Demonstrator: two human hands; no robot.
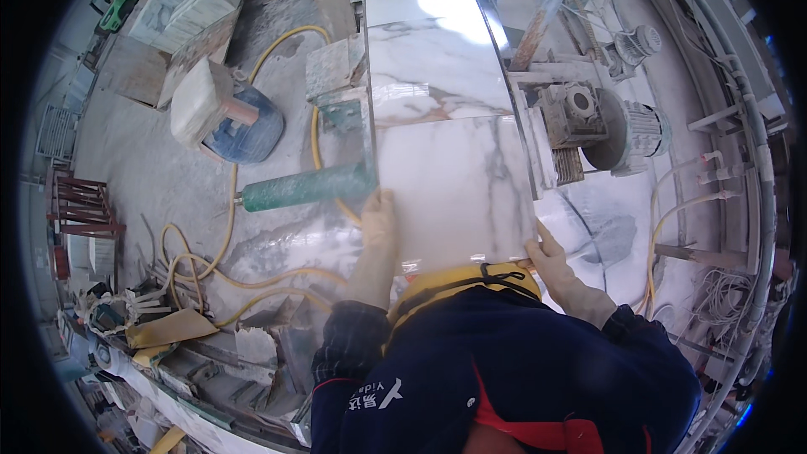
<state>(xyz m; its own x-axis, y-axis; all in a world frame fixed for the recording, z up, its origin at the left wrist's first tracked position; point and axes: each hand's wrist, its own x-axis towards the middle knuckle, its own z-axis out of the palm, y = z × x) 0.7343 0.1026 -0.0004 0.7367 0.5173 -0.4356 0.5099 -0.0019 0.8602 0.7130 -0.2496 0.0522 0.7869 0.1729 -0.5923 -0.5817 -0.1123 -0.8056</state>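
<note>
A glossy white marble tile [450, 185] with grey veins lies right in front of my body. Along its left edge, my left hand [378, 223] is closed, with the fingertips out of sight at the side of the tile. My right hand [551, 265] grips the opposite edge near the close corner, its fingers partly bent. Both hands look pale, as if covered by thin gloves. Beyond this tile, a second veined tile [437, 67] continues the row, and strong light glares off the far end. A yellow apron [420, 290] with a dark tie meets the tile's near edge.
A green roller [303, 187] sticks out left of the tile row. Yellow hose [227, 227] loops over the dusty floor near a blue barrel [248, 130]. To the right stands an electric motor [635, 136] with a gearbox [576, 113]. Stacked slabs [181, 13] lean at the far left.
</note>
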